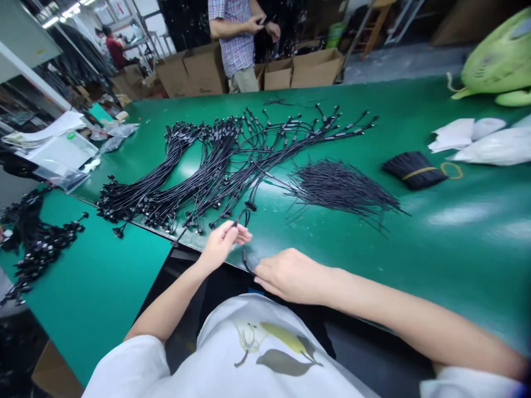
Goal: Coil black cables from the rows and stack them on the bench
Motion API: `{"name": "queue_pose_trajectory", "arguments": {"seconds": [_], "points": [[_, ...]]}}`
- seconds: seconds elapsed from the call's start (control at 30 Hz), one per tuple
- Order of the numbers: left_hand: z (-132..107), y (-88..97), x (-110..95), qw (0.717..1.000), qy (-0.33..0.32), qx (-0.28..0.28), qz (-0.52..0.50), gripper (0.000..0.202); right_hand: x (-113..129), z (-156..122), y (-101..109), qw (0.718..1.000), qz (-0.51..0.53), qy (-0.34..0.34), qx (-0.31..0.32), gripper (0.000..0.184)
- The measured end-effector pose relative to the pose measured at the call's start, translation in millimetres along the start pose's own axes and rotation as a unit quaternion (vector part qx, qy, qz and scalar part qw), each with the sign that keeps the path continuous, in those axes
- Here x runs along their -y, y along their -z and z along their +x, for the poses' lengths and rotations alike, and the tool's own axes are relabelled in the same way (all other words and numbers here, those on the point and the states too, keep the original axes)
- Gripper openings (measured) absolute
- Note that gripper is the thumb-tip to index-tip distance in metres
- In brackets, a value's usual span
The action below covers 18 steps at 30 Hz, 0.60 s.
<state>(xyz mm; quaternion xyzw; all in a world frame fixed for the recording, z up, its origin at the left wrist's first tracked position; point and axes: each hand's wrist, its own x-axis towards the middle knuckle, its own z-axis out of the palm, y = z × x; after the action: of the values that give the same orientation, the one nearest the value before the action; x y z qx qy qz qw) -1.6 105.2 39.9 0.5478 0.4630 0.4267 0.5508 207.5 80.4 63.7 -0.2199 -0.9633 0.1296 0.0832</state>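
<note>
My left hand (219, 246) pinches a black cable (239, 220) just above the green table (332, 265). My right hand (290, 275) lies at the table's near edge, with the lower end of a black cable (245, 260) running under its fingers. Beyond them spreads a large heap of black branched cables with connectors (215, 166). To its right lies a loose fan of thin black wires (340, 188). Farther right sits a black wire bundle (415, 170) tied with a yellow band.
A lower green table (91, 298) at left holds a black connector heap (37, 249). White bags (489, 146) and a green plastic object (498, 61) lie right. Cardboard boxes (191, 72) stand beyond the table, with a person in a checked shirt (234, 38) behind them.
</note>
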Motion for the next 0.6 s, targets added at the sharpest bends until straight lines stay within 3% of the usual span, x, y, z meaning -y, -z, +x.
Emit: {"name": "queue_pose_trajectory", "arguments": {"seconds": [0.1,0.2,0.27,0.37,0.5,0.6], "points": [[-14,-7.9,-1,0.991,-0.002,0.112,0.077,0.033,-13,4,9,0.989,0.091,-0.075,-0.089,0.033],[-22,-6.7,-4,0.985,0.024,0.172,0.006,0.030,-31,5,9,0.939,0.219,-0.131,-0.229,0.029],[-22,-7.3,-4,0.980,0.039,0.165,-0.108,0.029,-38,9,-1,0.881,0.320,-0.159,-0.309,0.030],[-18,-13.4,-2,0.964,0.074,0.128,-0.219,0.034,-38,20,-23,0.791,0.487,-0.185,-0.320,0.038],[-20,-23.8,5,0.970,0.124,0.100,-0.186,0.041,-31,32,-43,0.634,0.662,-0.245,-0.317,0.040],[-23,-24.4,8,0.969,0.130,0.048,-0.203,0.038,-26,34,-44,0.526,0.762,-0.235,-0.295,0.043]]}}
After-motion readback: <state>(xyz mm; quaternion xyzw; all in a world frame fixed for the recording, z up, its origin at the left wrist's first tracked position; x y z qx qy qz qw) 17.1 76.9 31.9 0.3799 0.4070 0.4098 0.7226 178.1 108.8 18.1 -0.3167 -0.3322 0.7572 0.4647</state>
